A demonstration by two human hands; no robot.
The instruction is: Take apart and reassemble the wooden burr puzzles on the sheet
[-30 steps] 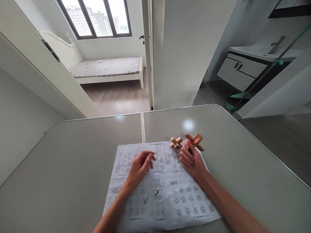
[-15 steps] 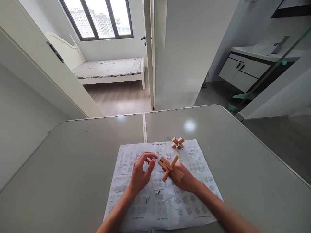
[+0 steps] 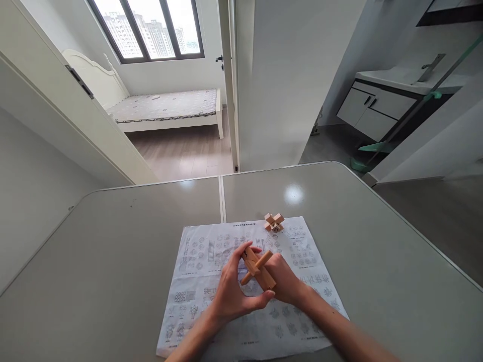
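A wooden cross-shaped puzzle (image 3: 257, 266) of interlocked bars is held above a printed instruction sheet (image 3: 211, 251) in the middle of the table. My right hand (image 3: 286, 285) grips it from the right and below. From the left, my left hand (image 3: 233, 294) closes its fingers and thumb round the same puzzle. A second, smaller wooden burr puzzle (image 3: 273, 222) lies on the sheet's far edge, apart from both hands.
The grey table (image 3: 113, 241) has a seam down its middle and rounded far corners. Beyond it stand a white wall, an open doorway to a room with a bed (image 3: 166, 108), and a sink cabinet (image 3: 377, 108) at the right.
My right hand carried the cross puzzle from the sheet's far edge back toward me. My left hand, empty before, has closed on it. The small puzzle stayed put.
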